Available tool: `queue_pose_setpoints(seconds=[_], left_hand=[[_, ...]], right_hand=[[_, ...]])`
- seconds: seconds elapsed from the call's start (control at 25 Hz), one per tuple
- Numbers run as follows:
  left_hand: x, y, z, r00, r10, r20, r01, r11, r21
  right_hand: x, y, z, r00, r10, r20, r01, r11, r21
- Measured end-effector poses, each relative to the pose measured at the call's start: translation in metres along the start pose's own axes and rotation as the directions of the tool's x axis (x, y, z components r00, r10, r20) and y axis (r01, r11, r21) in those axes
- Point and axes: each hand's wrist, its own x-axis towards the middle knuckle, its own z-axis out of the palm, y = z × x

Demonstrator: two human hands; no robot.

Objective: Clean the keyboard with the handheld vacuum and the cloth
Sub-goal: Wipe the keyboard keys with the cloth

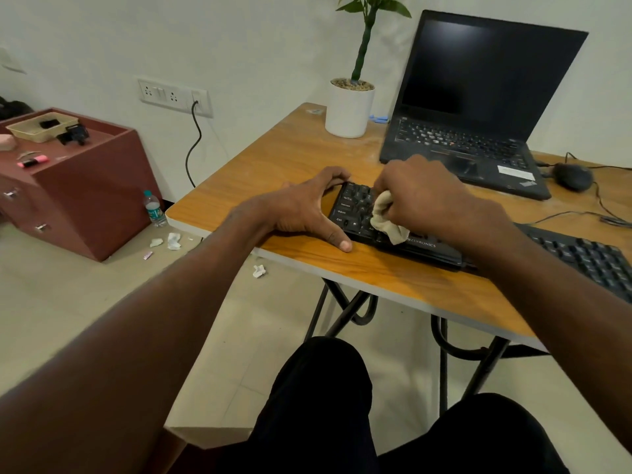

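Observation:
A black keyboard (355, 203) lies along the front edge of the wooden table (294, 152). My left hand (304, 206) grips its left end, fingers curled over the far corner and thumb flat on the table by the near corner. My right hand (420, 193) holds a bunched beige cloth (386, 218) and presses it on the keys near the keyboard's left part. My right forearm hides the keyboard's middle. No handheld vacuum is in view.
An open black laptop (478, 107), a white plant pot (349, 111) and a wired mouse (573, 176) stand behind the keyboard. A red-brown cabinet (85, 186) stands at the left. A water bottle (154, 208) and crumpled paper (172, 241) lie on the floor.

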Motion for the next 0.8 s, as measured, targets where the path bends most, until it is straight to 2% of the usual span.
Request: queue_pose_setpoints(seconds=[0.08,0.12,0.2,0.24,0.32,0.36,0.44,0.52,0.56,0.64,0.72,0.76,0.8], left_hand=[[-0.001,0.001,0.001,1.0,0.001,-0.007,-0.001,1.0,0.028],[-0.001,0.001,0.002,1.0,-0.001,-0.021,0.002,0.999,0.034],[0.0,0.001,0.002,1.0,-0.013,-0.028,0.014,1.0,0.019],[0.001,0.0,0.001,1.0,-0.01,-0.023,0.01,1.0,-0.001],[0.002,-0.003,0.001,1.0,0.011,-0.013,-0.011,1.0,-0.015],[0.003,-0.003,0.001,1.0,0.004,-0.005,-0.004,1.0,-0.003],[0.004,-0.002,0.0,1.0,-0.014,0.0,0.014,0.999,0.036],[0.006,-0.003,0.002,1.0,-0.007,-0.018,0.009,0.997,0.071],[0.006,-0.004,0.002,1.0,-0.007,-0.017,0.008,0.997,0.073],[0.007,-0.008,0.0,1.0,0.019,0.01,-0.02,0.999,0.035],[0.005,-0.008,-0.001,0.998,0.051,0.032,-0.051,0.999,-0.006],[0.005,-0.008,-0.002,0.998,0.054,0.038,-0.053,0.999,-0.013],[0.007,-0.009,-0.003,0.998,0.042,0.042,-0.041,0.999,-0.012]], right_hand=[[-0.003,-0.013,-0.002,0.993,-0.061,-0.099,0.069,0.995,0.078],[-0.005,-0.022,-0.003,0.988,-0.112,-0.106,0.126,0.982,0.138],[-0.012,-0.03,-0.007,0.979,-0.202,-0.033,0.205,0.956,0.21],[-0.015,-0.027,-0.01,0.975,-0.219,0.027,0.21,0.959,0.192],[-0.017,-0.02,-0.016,0.976,-0.183,0.116,0.174,0.981,0.089],[-0.016,-0.02,-0.017,0.981,-0.169,0.096,0.163,0.984,0.068],[-0.017,-0.029,-0.014,0.981,-0.192,-0.015,0.192,0.966,0.174],[-0.02,-0.039,-0.008,0.977,-0.21,-0.033,0.21,0.935,0.286],[-0.022,-0.038,-0.006,0.979,-0.205,-0.02,0.202,0.938,0.281],[-0.025,-0.025,-0.01,0.982,-0.176,0.073,0.16,0.97,0.181],[-0.027,-0.009,-0.022,0.966,-0.115,0.231,0.102,0.992,0.068],[-0.026,-0.005,-0.026,0.961,-0.092,0.261,0.075,0.994,0.073],[-0.024,-0.004,-0.028,0.97,-0.085,0.226,0.056,0.99,0.13]])
